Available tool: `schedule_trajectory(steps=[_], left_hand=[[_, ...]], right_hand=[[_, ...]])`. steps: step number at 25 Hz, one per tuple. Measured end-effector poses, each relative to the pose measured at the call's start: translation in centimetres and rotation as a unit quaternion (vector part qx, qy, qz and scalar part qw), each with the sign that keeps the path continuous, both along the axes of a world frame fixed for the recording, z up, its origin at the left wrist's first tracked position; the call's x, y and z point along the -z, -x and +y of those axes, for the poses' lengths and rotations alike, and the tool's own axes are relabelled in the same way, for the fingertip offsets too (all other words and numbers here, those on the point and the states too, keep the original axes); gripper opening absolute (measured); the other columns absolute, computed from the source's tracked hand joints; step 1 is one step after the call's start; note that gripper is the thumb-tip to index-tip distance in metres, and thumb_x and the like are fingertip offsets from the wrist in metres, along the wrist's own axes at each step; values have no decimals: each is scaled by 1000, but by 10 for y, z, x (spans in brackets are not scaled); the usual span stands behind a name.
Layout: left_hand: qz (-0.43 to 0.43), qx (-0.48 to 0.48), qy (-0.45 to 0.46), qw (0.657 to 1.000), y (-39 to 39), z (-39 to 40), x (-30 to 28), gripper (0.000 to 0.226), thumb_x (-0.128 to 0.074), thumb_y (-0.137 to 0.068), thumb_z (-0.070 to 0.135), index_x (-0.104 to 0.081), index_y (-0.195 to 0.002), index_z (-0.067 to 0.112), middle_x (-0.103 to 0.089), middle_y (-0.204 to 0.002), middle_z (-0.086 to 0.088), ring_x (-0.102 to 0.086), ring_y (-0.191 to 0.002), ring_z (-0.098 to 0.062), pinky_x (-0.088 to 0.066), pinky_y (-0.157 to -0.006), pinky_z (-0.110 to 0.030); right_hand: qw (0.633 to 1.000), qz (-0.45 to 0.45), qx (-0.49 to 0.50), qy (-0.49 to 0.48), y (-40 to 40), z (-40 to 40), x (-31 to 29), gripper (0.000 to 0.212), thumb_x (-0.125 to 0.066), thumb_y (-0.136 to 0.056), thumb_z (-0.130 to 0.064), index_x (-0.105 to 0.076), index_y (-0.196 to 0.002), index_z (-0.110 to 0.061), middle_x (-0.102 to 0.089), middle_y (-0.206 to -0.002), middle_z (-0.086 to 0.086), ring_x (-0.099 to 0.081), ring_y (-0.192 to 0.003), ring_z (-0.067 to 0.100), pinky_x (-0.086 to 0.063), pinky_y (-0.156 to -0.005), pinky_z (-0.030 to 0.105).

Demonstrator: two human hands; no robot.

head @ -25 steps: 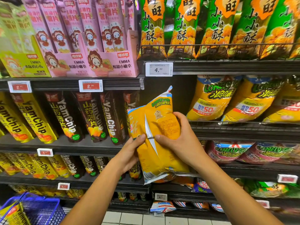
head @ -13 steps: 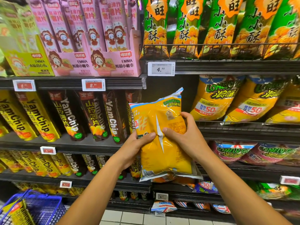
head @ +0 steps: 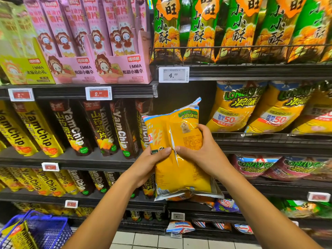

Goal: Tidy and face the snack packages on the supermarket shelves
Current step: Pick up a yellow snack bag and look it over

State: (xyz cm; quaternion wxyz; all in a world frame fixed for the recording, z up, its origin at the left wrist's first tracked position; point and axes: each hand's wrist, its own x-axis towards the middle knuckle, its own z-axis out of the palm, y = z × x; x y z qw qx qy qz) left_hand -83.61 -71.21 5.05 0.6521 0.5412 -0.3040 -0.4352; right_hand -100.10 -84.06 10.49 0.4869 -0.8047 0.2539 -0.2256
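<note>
1. Head view: your left hand and right hand both grip a yellow bag, thumbs meeting at its back seam.
2. You hold the bag upright, back side facing you, in front of the gap at the left end of the wire shelf.
3. Matching yellow bags lean on that shelf to the right.

Both bare forearms reach up and forward from the lower edge, converging. The left hand curls its grip round a yellow snack bag, thumb on its back face. The right hand clasps the opposite side, thumb tip near the left thumb.
</note>
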Motion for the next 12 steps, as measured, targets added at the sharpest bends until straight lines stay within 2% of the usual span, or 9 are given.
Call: schedule_trajectory(steps=[4,8,10,12], left_hand=[[-6,9,0,1000,2,-3,-3,91,-90,-62,47,-48,-139,20,-67,-128,-6,-65,-115,-28,-58,-84,-35],[-8,11,-2,1000,2,-4,-3,92,-89,-62,47,-46,-140,22,-67,-129,-6,-65,-116,-28,-58,-85,-37],[-9,7,-7,1000,3,-5,-4,94,-90,-61,47,-45,-140,21,-66,-129,-6,-65,-116,-28,-58,-85,-37],[-17,6,-6,1000,5,-7,-4,93,-89,-62,47,-45,-140,21,-67,-129,-5,-65,-116,-27,-58,-84,-35]], right_hand=[[1000,-16,-17,-20,3,-8,2,112,-76,-55,-71,-22,-147,-39,-49,-141,-10,-56,-120,16,-49,-103,49],[998,-21,-33,-40,3,-16,6,112,-76,-50,-74,-23,-144,-43,-51,-136,-14,-57,-117,12,-51,-100,46],[997,-27,-46,-53,4,-18,7,114,-78,-48,-74,-24,-143,-44,-52,-128,-22,-58,-113,6,-53,-97,40],[996,-36,-52,-56,4,-19,7,112,-81,-44,-77,-24,-136,-48,-50,-119,-31,-58,-106,-2,-52,-88,28]])
